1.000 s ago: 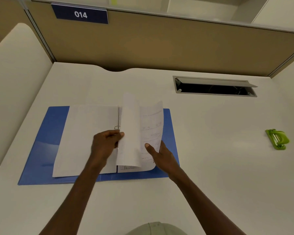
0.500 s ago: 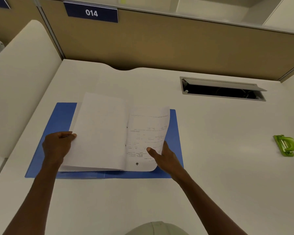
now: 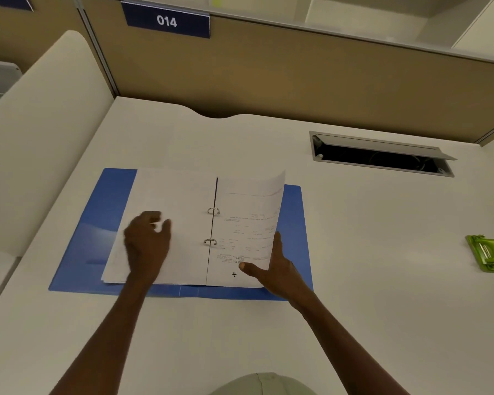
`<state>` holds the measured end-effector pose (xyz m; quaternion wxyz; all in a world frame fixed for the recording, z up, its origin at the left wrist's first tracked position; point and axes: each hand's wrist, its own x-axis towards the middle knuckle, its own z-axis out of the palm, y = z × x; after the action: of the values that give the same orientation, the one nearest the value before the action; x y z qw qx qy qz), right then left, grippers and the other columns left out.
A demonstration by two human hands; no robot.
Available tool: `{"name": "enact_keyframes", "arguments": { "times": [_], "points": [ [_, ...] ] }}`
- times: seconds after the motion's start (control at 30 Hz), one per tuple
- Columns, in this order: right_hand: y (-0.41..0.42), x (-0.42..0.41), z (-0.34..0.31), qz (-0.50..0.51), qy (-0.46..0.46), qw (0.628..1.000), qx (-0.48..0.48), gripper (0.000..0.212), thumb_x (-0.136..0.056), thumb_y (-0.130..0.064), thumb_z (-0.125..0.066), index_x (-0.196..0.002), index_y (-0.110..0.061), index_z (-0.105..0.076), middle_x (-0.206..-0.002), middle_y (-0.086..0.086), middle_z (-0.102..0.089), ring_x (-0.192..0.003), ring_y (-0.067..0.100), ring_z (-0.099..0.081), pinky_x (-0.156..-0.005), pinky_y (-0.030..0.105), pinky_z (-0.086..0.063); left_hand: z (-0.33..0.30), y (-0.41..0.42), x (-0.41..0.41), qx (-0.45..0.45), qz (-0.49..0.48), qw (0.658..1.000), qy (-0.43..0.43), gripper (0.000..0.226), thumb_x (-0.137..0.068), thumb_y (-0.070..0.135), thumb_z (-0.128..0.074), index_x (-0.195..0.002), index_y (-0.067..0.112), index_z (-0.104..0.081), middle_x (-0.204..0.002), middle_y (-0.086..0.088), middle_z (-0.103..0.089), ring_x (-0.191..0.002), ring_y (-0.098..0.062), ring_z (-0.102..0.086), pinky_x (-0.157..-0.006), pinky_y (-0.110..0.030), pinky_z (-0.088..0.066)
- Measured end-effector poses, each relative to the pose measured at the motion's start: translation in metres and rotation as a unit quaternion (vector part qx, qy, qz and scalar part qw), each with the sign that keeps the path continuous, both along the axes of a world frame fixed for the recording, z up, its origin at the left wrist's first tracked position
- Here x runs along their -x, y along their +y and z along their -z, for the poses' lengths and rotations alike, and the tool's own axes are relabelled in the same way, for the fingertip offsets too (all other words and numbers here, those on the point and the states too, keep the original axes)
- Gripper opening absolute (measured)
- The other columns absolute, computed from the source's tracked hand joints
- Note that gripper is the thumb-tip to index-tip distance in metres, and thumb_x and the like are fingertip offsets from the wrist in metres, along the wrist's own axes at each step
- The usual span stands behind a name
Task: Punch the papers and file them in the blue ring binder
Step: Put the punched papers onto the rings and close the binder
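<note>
The blue ring binder [image 3: 97, 223] lies open and flat on the desk. White sheets [image 3: 183, 201] sit on its left half, and printed sheets [image 3: 248, 220] curl up on the right half. Two metal rings [image 3: 213, 210] show along the spine, threaded through the paper. My left hand [image 3: 147, 240] hovers blurred over the left stack, fingers loosely bent and holding nothing. My right hand [image 3: 274, 269] holds the lower right edge of the printed sheets, thumb on top and fingers behind the paper. The green hole punch [image 3: 486, 252] lies far right on the desk.
A recessed cable tray [image 3: 382, 158] with its lid raised sits at the back right of the white desk [image 3: 354, 280]. A beige partition [image 3: 297, 75] with a "014" plate [image 3: 166, 21] stands behind. A cream side panel [image 3: 40, 138] rises on the left.
My left hand turned a sheet over from right to left, laid it on the left stack, then let go and moved back toward the middle. My right hand stayed on the printed sheets.
</note>
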<state>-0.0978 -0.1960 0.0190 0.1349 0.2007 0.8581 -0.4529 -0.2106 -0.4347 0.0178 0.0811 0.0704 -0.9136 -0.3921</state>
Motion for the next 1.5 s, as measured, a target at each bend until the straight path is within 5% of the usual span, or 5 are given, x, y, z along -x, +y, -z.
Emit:
{"name": "enact_keyframes", "arguments": {
  "times": [0.23,0.4,1.1,1.37,1.5],
  "points": [
    [-0.007,0.001,0.013,-0.055,-0.095,0.992,-0.069,0.151,-0.026,-0.098,-0.050,-0.140,-0.040,0.029,-0.157,0.009,-0.016,-0.142,0.038,-0.023,-0.109,0.064,-0.028,-0.028,0.104,-0.034,-0.085,0.179,0.965,-0.173,0.037,-0.081,0.056,-0.064,-0.083,0.020,-0.075,-0.074,0.010,-0.071,-0.071,-0.004,-0.064,-0.062,-0.018,-0.046],
    [-0.011,-0.003,0.000,-0.106,-0.169,0.976,-0.086,0.139,-0.056,-0.073,-0.071,-0.146,-0.030,0.026,-0.160,0.014,0.013,-0.146,0.043,0.011,-0.114,0.065,-0.011,-0.021,0.139,-0.044,-0.103,0.194,0.953,-0.210,0.032,-0.083,0.042,-0.068,-0.084,0.012,-0.076,-0.070,0.003,-0.070,-0.068,-0.015,-0.067,-0.066,-0.027,-0.054],
    [-0.001,-0.002,-0.007,-0.012,-0.117,0.992,0.042,0.125,-0.055,-0.094,-0.034,-0.151,-0.027,0.011,-0.162,0.007,0.000,-0.148,0.036,-0.005,-0.117,0.058,-0.014,-0.030,-0.014,0.033,-0.027,-0.007,0.993,-0.112,0.036,-0.089,0.031,-0.066,-0.112,0.003,-0.069,-0.108,-0.015,-0.071,-0.101,-0.030,-0.065,-0.087,-0.035,-0.046],
    [-0.001,-0.002,-0.007,-0.035,-0.115,0.993,0.017,0.104,-0.079,-0.074,-0.042,-0.152,-0.023,0.010,-0.162,0.008,0.003,-0.148,0.037,0.000,-0.118,0.056,-0.009,-0.005,-0.067,0.032,0.033,-0.074,0.989,-0.127,0.040,-0.091,0.018,-0.059,-0.054,0.005,-0.053,-0.058,-0.013,-0.055,-0.073,-0.043,-0.063,-0.062,-0.032,-0.038],
    [-0.002,0.000,-0.007,-0.041,-0.125,0.991,0.005,0.117,-0.066,-0.085,-0.039,-0.152,-0.023,0.010,-0.162,0.009,0.002,-0.148,0.038,-0.001,-0.118,0.057,-0.011,0.005,-0.069,0.030,0.056,-0.083,0.983,-0.152,0.026,-0.091,0.015,-0.057,-0.079,-0.007,-0.066,-0.084,-0.025,-0.067,-0.090,-0.045,-0.064,-0.074,-0.041,-0.046]
  ]
}}
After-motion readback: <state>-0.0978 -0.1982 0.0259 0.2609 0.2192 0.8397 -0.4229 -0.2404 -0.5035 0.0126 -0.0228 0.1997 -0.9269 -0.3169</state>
